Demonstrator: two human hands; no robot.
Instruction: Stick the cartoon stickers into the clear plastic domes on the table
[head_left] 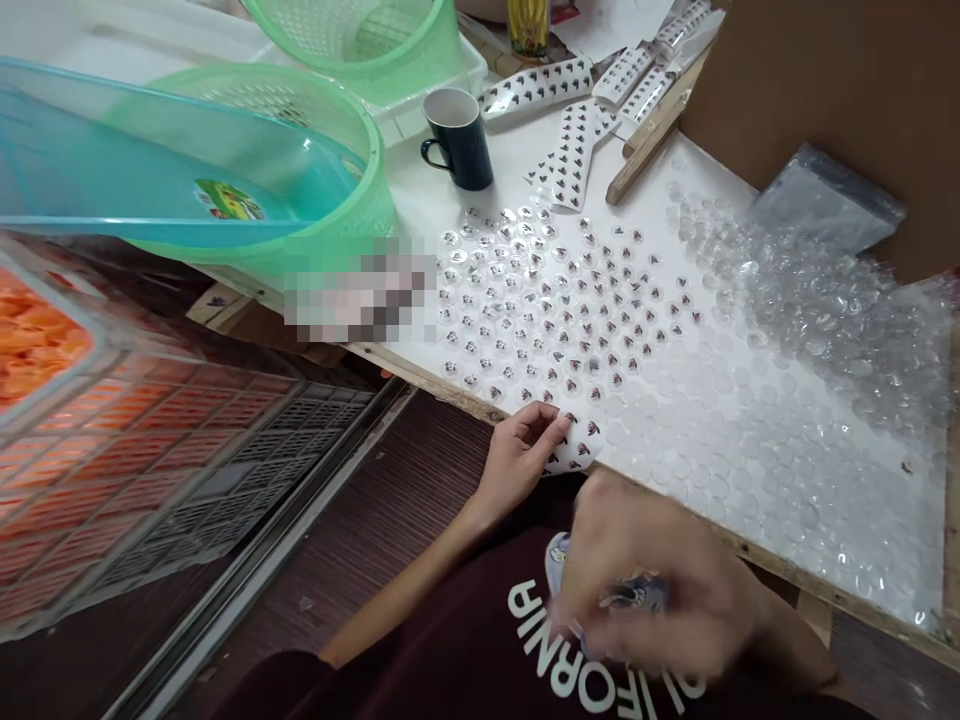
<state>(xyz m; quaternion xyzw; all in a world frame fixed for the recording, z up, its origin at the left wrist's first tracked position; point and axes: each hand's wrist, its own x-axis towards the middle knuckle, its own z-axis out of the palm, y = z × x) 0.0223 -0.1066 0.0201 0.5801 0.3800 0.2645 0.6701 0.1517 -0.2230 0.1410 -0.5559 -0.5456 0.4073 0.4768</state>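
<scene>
My left hand [520,452] pinches a small white sticker sheet [577,447] with printed motifs at the near edge of the white board [757,400]. My right hand [649,580] hovers close to my chest, blurred by motion, fingers curled; whether it holds anything I cannot make out. Rows of clear round domes with stickers under them [555,300] cover the board's left half. Plain clear domes [697,440] lie in rows to the right.
A heap of loose clear domes [825,310] and a plastic bag [825,205] lie at right. A dark mug [459,138], sticker strips [570,150], a wooden stick [649,145], green baskets [300,130], a teal tray [135,170] and grey crates [150,450] surround the board.
</scene>
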